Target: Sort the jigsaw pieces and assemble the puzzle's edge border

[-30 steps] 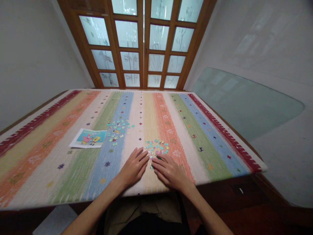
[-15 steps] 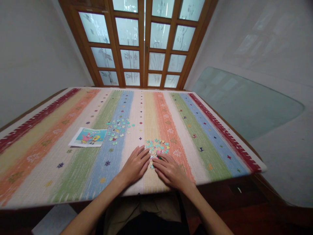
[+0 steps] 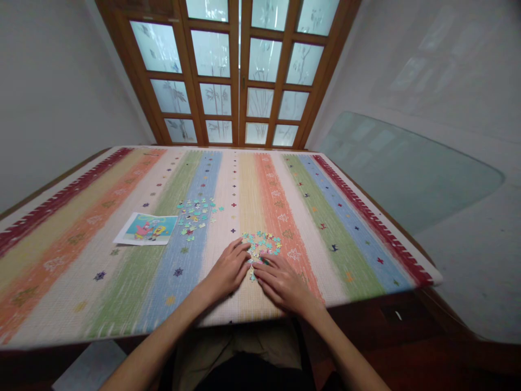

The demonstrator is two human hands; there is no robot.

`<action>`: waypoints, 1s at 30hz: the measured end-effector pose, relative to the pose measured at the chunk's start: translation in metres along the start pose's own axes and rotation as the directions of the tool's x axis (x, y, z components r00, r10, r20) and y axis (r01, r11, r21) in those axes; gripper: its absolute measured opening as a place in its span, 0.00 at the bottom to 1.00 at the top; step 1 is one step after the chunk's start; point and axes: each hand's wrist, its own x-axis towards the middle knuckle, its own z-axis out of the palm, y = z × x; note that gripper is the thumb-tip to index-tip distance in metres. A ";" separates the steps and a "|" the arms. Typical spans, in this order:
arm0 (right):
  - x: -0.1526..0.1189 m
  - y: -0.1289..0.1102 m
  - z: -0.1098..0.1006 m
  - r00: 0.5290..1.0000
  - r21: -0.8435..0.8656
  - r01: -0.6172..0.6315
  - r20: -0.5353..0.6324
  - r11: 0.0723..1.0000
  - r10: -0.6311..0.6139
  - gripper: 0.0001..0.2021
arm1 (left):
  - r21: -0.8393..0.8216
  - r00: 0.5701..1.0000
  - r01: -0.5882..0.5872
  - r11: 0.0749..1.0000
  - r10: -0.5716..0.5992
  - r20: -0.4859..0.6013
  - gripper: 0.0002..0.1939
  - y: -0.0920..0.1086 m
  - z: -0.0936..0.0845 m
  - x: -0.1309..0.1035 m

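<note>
A loose pile of small jigsaw puzzle pieces (image 3: 262, 240), mostly turquoise and yellow with some pink, lies on the striped tablecloth (image 3: 248, 184) near the table's front edge. At the pile's left side rests my left hand (image 3: 228, 269), its fingers stretched out and slightly bent, with the tips touching the nearest pieces. My right hand (image 3: 284, 282) comes from the right, fingers extended low over the near pieces. Both sets of fingertips almost meet, and they partly cover the pieces beneath. No piece shows lifted off the cloth in either hand.
More scattered puzzle pieces (image 3: 196, 217) lie on the blue stripe to the left. Beside them is a reference picture card (image 3: 148, 229) with pink and yellow cartoon figures. Beyond the table stand wooden glazed doors (image 3: 240, 76). A pale sheet (image 3: 89, 365) sits below the table's front left edge.
My left fingers have shifted slightly up and over the pile's left edge. My right hand has barely moved. The picture card and the scattered pieces lie as before.
</note>
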 end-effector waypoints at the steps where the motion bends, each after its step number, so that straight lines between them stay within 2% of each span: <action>1: 0.000 0.000 0.000 1.000 0.001 0.002 -0.003 1.000 -0.002 0.13 | -0.021 1.000 0.018 1.000 -0.018 0.004 0.05 0.000 0.000 0.000; 7: -0.001 0.005 -0.001 0.999 -0.003 -0.001 -0.048 1.000 0.001 0.13 | -0.048 0.997 0.081 0.996 -0.081 0.015 0.02 0.000 -0.003 0.000; 11: -0.002 0.008 -0.002 0.997 -0.017 -0.019 -0.074 1.000 0.018 0.12 | -0.021 0.999 0.053 0.998 -0.053 -0.010 0.08 0.001 -0.004 0.000; 16: 0.000 0.006 -0.006 0.997 -0.026 -0.057 -0.055 0.998 0.055 0.12 | 0.002 1.000 0.020 1.000 -0.020 -0.012 0.07 0.002 -0.005 0.000; 25: 0.003 0.003 -0.006 0.998 -0.038 -0.061 0.022 0.997 0.062 0.13 | -0.013 0.999 0.033 0.999 -0.033 -0.016 0.03 0.001 -0.003 0.000; 30: 0.005 0.003 -0.006 0.997 -0.050 -0.069 0.024 0.996 0.070 0.12 | 0.016 0.999 0.027 1.000 -0.027 -0.032 0.04 0.000 -0.004 -0.002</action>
